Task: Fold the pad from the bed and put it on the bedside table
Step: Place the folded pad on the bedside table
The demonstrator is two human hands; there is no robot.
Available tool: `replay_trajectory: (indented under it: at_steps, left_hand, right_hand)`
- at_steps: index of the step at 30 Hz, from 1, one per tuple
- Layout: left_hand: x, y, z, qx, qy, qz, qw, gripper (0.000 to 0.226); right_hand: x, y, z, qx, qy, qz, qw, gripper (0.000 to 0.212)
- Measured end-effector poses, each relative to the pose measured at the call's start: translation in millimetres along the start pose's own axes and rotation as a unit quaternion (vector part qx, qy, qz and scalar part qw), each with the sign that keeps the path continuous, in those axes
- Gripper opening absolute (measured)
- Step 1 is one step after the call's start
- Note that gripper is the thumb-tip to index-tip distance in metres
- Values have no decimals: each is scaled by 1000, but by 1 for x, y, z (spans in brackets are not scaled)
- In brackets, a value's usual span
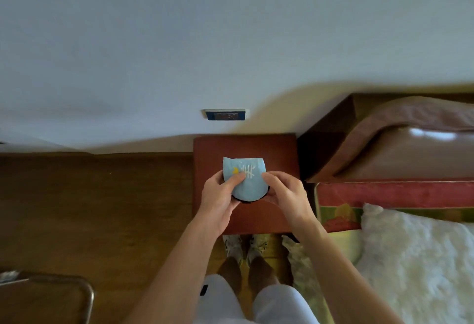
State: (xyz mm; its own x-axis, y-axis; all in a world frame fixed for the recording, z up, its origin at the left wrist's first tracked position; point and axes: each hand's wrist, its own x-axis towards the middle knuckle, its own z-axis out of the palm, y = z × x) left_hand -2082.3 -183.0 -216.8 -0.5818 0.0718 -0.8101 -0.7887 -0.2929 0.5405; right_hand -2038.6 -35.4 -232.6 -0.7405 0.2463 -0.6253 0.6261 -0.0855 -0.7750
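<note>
Over the middle of the reddish-brown bedside worktop (277, 149), both hands hold the folded light-blue pad (245, 180), which carries a white line pattern and a small yellow mark. Left hand (218, 199) grip: closed on the pad's left edge, thumb on top. Right hand (287, 196) grip: fingers pressed against the pad's right edge. Whether the pad touches the worktop cannot be told. Bed (410, 195) lies to the right, with a white fluffy blanket (415, 254) nearer.
</note>
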Motion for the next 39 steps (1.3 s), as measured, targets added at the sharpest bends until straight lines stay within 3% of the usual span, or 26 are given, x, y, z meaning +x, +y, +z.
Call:
replay_trajectory:
  at_steps: [2,5,8,14,20,24,27,31,32,36,39]
  left_hand:
    - [23,-17,-3,-1,8,-9,1000,31]
    - [67,-45,-8,15,26,-16,999,24]
    - [116,-75,-15,43,47,-13,998,23]
    - [198,-128,-27,64,55,-20,996,21]
    - [241,-164,-31,140,78,4,987,14]
    - [254,-176,-31,262,127,64,955,27]
    - [248,-178,-28,399,171,143,889,39]
    - [232,-178,-32,494,180,240,816,61]
    - [228,-179,-36,541,173,271,777,64]
    - [202,-181,-54,751,40,398,526,58]
    - [188,-195,-66,816,-75,355,449,69]
  right_hand:
    - [17,24,-1,-25,13,-5,1000,47]
    - [46,69,-9,-60,30,-11,998,36]
    - [74,118,-23,-162,32,-56,985,45]
    - [113,219,-51,-439,5,-147,887,40]
    - [124,289,-62,-529,-5,-190,827,56]
    - [122,297,-61,-555,-10,-187,810,58]
    - [121,297,-62,-573,-22,-174,801,61]
    - [121,294,-63,-591,-40,-172,787,65]
    - [121,293,-63,-594,-46,-170,785,65]
    - [121,294,-66,-609,-59,-169,773,67]
    - [120,294,-67,-624,-62,-169,761,68]
